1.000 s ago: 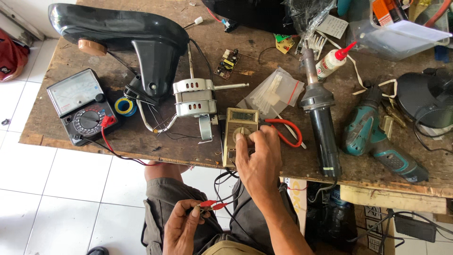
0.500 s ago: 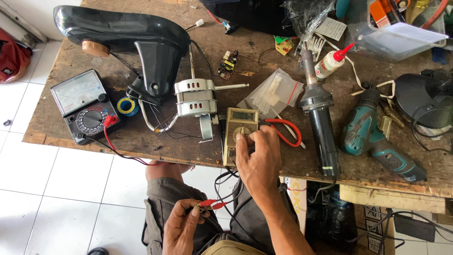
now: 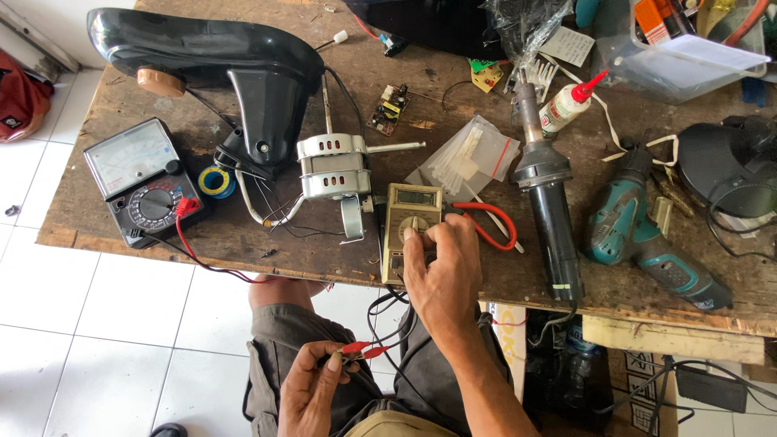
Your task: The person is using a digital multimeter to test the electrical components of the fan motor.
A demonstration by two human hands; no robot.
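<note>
Fingers of right hand (image 3: pixel 443 271) touch multimeter (image 3: pixel 411 229) dial; left hand (image 3: pixel 312 387) pinches red probes (image 3: pixel 363 350).

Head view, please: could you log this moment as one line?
right hand: on yellow multimeter dial | left hand: pinching red probes | bench: motor

- Daylight is bright, soft and even over the whole wooden tabletop (image 3: pixel 243 235), with no dim corner.
- Shadows are short and faint; a soft one lies just under the right hand (image 3: pixel 441 271) where its grip rests on the yellow meter (image 3: pixel 411 231).
- Glare streaks the glossy black housing (image 3: pixel 210 53) far up-left of that grip, and the white floor tiles (image 3: pixel 97 340) below-left are nearly washed out.
- Focus is sharp throughout, without motion blur.
- Straight edges bow slightly towards the frame's borders.
</note>
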